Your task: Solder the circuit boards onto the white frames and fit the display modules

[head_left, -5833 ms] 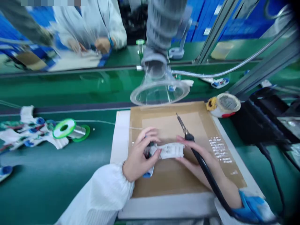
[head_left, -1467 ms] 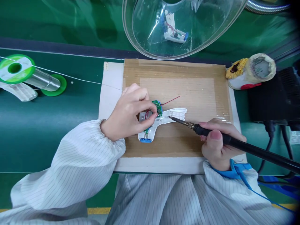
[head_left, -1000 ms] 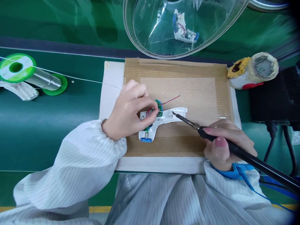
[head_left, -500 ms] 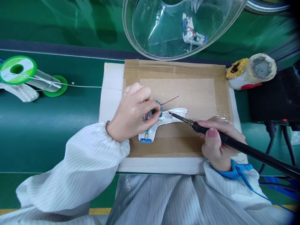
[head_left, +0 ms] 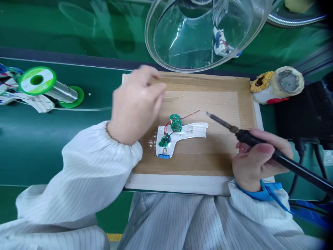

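My left hand (head_left: 136, 102) is blurred and lifted off the work, above the left part of the cardboard pad (head_left: 210, 90). A thin solder wire (head_left: 174, 97) runs out from its fingertips. My right hand (head_left: 260, 159) is shut on a black soldering iron (head_left: 249, 138), whose tip points at bare cardboard, just clear of the white plastic housing (head_left: 194, 130). That housing lies flat on the pad, a green circuit board (head_left: 175, 122) with red wires resting on it, and nothing touches it.
A clear plastic fume hood (head_left: 205, 34) hangs above the pad. A solder spool (head_left: 37, 80) stands on the green mat to the left. On the right are a round iron-cleaning holder (head_left: 277, 85) and a black soldering station (head_left: 303, 107), with cables below it.
My left hand has let go of the circuit board and moved up and left. The iron has shifted right, away from the housing, and the view has moved slightly.
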### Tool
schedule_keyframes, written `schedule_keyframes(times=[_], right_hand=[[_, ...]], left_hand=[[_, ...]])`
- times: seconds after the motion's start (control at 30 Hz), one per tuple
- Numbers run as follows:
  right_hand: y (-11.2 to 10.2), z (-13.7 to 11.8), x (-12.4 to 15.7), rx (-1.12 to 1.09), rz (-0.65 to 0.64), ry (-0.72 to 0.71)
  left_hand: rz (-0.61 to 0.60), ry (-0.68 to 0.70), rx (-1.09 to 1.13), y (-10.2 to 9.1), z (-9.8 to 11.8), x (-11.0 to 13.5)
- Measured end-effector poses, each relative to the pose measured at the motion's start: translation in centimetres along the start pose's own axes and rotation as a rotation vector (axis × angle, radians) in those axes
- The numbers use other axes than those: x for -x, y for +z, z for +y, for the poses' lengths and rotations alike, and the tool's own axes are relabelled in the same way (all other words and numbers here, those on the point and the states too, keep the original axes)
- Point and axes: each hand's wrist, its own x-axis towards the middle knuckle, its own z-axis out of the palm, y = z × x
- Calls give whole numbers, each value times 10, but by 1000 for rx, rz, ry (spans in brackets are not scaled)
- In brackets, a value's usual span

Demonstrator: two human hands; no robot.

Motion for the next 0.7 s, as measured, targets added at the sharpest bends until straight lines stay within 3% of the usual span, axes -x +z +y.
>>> schedule_keyframes(times=[0.07,0.1,0.2,0.27,0.33,0.4,0.57,0.7], right_hand=[[2,-2,1,-15,63,112],[3,-2,1,-14,32,168],[5,-2,0,70,-216,227],[8,0,0,119,-410,166],[12,3,-1,134,-552,59],[15,5,-1,154,-610,-1],[17,5,-2,167,-637,24],[17,4,-3,140,-641,17]], left_hand=[[-129,87,76,3,13,-7],[-199,126,140,6,19,-10],[-360,184,363,13,33,-18],[-388,193,480,11,36,-18],[-377,196,532,5,37,-15],[-339,206,492,0,36,-6],[-223,284,132,7,32,26],[-39,258,134,24,25,39]])
